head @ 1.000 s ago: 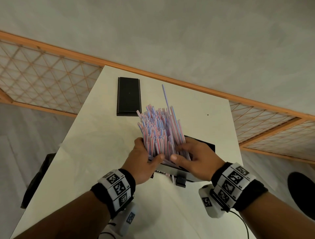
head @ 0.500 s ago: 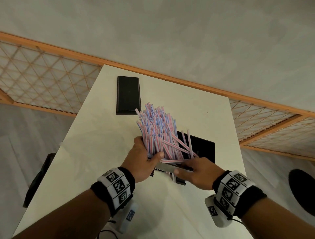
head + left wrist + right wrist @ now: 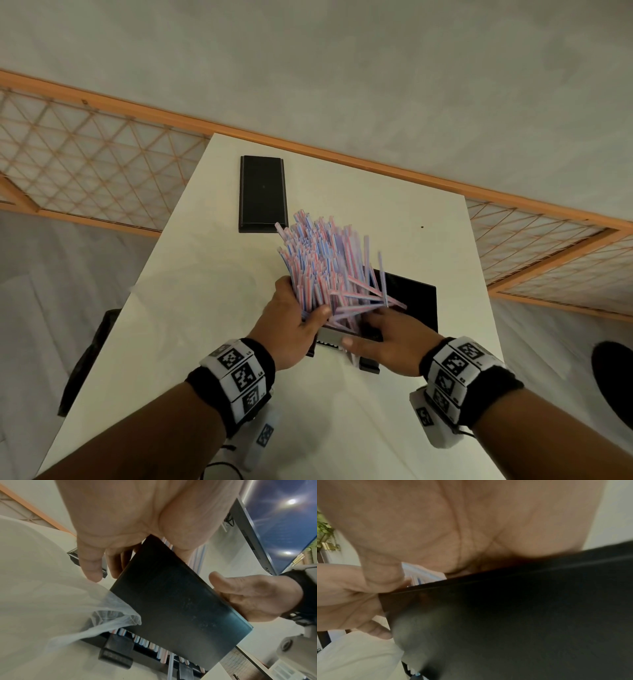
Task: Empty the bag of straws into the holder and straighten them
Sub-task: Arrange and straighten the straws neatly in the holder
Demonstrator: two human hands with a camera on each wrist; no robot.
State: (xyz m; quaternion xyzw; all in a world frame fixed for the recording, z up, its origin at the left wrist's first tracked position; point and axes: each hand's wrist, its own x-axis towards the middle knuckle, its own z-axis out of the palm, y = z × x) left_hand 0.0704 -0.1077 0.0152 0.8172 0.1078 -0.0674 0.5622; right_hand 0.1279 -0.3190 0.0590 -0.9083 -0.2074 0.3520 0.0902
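Observation:
A thick bundle of pink, blue and white striped straws (image 3: 318,260) stands leaning in the black holder (image 3: 414,301) on the white table (image 3: 205,308). My left hand (image 3: 294,318) grips the bundle low on its left side, thumb across the front. Several loose straws have tipped over to the right and lie across the holder. My right hand (image 3: 387,335) holds the holder's front wall, thumb outside and fingers inside under the fallen straws. The left wrist view shows the holder's wall (image 3: 180,608), straw ends (image 3: 150,645) at its base and the clear bag (image 3: 60,601) lying beside it.
A flat black lid (image 3: 263,192) lies at the table's far left. The table is narrow, with its edges close on both sides. A dark chair (image 3: 89,359) stands off the left edge, and a wooden lattice partition runs behind.
My right hand left the bundle's right side and dropped to the holder's front wall. Several straws fell over to the right. The one straw that stuck up high has come down.

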